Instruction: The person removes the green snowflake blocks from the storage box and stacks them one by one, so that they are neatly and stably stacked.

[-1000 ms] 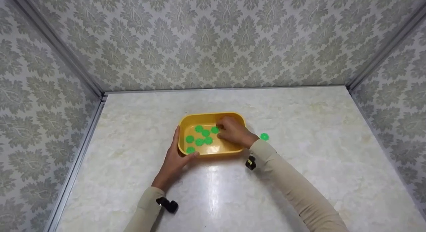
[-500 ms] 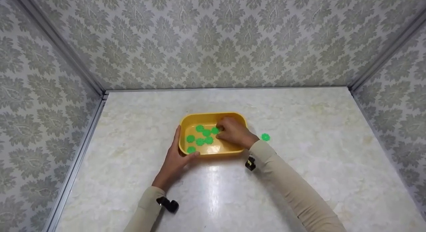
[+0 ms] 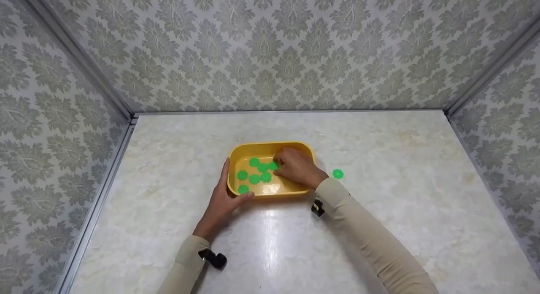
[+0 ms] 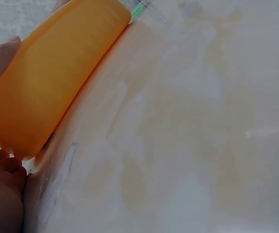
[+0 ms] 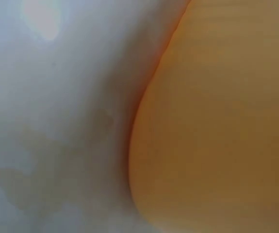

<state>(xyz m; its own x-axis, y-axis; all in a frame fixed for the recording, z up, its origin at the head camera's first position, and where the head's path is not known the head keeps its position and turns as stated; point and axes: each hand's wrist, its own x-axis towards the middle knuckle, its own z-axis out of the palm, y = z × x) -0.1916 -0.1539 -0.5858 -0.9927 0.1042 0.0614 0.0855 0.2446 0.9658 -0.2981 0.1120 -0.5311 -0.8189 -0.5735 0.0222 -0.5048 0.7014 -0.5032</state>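
In the head view a yellow plastic tub (image 3: 270, 194) stands on the table with several flat green flower-shaped discs (image 3: 242, 175) on its floor. My left hand (image 3: 221, 201) grips its left end, thumb along the front rim and fingers along the outer side. The left wrist view shows that thumb against the tub's wall (image 4: 57, 73), with the other fingers curled low at its end. My right hand (image 3: 295, 166) reaches inside over the right rim, fingers bent, thumb and forefinger at a green disc (image 3: 272, 165) beside another disc. The right wrist view has only the tub's outer wall (image 5: 212, 126).
One loose green disc (image 3: 338, 173) lies on the pale marbled table (image 3: 379, 142) just right of the tub. Patterned wall panels (image 3: 270, 53) enclose the back and both sides. Dark wrist devices (image 3: 213, 259) sit at both sleeves.
The disc at my right fingertips now overlaps its neighbour, where a small gap showed a second ago. Both hands stay in place; the whole view shifts very slightly.
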